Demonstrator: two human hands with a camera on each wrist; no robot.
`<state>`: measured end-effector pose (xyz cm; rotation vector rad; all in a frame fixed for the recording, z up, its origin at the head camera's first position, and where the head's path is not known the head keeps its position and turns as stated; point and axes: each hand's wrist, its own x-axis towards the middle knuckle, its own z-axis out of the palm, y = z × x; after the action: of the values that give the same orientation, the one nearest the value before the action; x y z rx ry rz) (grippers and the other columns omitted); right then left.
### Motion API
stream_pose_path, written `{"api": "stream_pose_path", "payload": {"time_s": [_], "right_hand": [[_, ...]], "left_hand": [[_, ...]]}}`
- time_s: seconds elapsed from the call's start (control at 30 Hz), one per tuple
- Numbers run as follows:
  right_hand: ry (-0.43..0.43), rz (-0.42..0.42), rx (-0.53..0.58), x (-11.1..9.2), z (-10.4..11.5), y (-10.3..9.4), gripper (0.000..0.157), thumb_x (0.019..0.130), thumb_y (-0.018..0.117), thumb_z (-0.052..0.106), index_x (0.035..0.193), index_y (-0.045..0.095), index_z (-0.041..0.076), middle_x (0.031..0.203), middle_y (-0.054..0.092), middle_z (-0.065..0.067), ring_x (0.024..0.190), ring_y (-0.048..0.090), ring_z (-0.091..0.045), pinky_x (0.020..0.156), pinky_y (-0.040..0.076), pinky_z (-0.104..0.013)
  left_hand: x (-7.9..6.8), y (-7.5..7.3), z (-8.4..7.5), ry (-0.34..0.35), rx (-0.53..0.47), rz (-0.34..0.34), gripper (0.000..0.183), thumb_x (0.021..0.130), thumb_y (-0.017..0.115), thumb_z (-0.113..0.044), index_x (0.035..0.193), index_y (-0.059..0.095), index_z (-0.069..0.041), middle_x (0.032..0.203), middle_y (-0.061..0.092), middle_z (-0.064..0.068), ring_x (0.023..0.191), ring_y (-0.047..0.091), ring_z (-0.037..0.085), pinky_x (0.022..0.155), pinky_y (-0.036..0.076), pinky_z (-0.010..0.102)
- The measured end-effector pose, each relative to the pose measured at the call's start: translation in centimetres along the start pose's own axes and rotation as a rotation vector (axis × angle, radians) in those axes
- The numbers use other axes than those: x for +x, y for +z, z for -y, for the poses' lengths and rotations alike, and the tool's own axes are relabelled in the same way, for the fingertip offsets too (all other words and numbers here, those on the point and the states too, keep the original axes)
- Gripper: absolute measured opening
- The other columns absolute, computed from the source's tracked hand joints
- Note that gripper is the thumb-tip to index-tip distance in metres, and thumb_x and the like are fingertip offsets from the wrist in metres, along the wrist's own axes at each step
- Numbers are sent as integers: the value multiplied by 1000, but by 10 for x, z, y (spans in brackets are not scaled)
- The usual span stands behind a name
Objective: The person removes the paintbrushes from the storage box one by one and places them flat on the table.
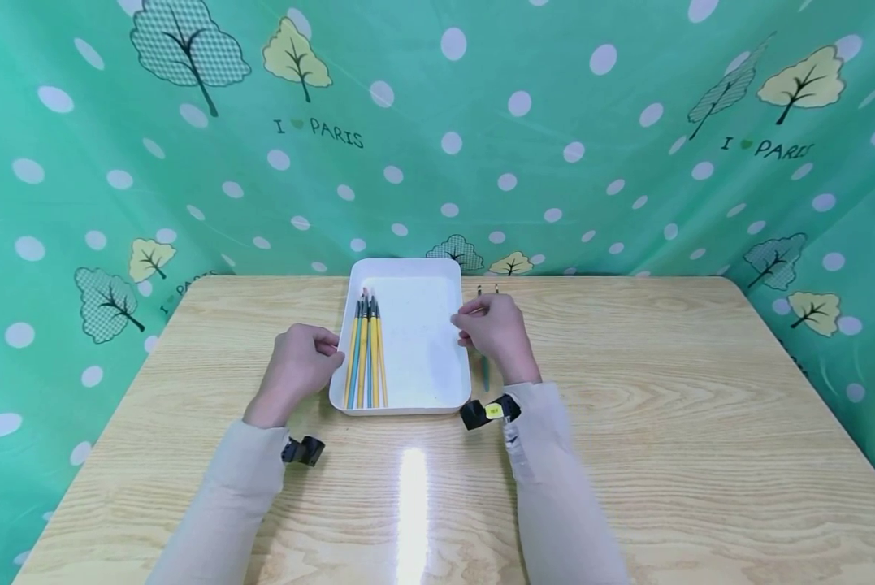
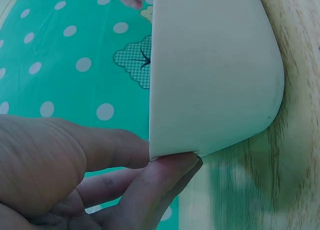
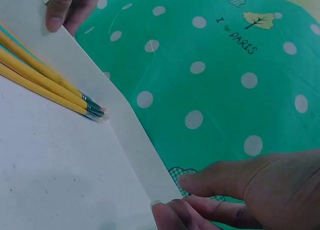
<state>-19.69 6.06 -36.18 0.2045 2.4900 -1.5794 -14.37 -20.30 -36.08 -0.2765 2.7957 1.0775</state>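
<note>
A white rectangular tray [image 1: 426,390] is in the middle of the head view, near the table's far edge. Several paintbrushes [image 1: 365,357] with yellow and blue handles lie side by side along its left side, bristles pointing away from me. My left hand [image 1: 301,361] pinches the left rim between thumb and fingers, close-up in the left wrist view. Across from it, my right hand [image 1: 494,329] has its fingertips curled at the right rim. More paintbrushes [image 1: 486,375] lie on the table right of the tray, partly hidden beneath that hand.
The wood-grain table [image 1: 664,422] extends to both sides of the tray. A green dotted cloth [image 1: 408,195] hangs behind it and along its sides. Small black cameras sit at both wrists [image 1: 304,451].
</note>
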Motion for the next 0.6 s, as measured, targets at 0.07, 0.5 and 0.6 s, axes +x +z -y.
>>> {"api": "stream_pose_path", "payload": {"time_s": [0.07, 0.5, 0.6], "right_hand": [[-4, 11, 6, 0, 2, 4, 17, 96, 71, 16, 107, 70, 4, 94, 70, -14, 71, 71, -18, 72, 66, -35], [-45, 69, -17, -4, 11, 32, 16, 93, 74, 14, 104, 69, 3, 90, 72, -11, 70, 74, -16, 75, 66, -38], [-52, 80, -33, -6, 12, 41, 17, 93, 75, 14, 104, 69, 3, 88, 73, -10, 68, 74, -16, 71, 66, -36]], "left_hand": [[0, 0, 0, -1, -3, 0, 27, 96, 64, -10, 119, 70, 4, 107, 72, 19, 94, 68, 27, 73, 58, 30], [-1, 0, 0, 8, 2, -11, 27, 96, 64, -9, 119, 70, 5, 106, 72, 19, 94, 69, 27, 75, 58, 31], [-1, 1, 0, 13, 4, -12, 28, 96, 64, -10, 118, 70, 5, 106, 72, 19, 93, 69, 27, 76, 58, 32]]}}
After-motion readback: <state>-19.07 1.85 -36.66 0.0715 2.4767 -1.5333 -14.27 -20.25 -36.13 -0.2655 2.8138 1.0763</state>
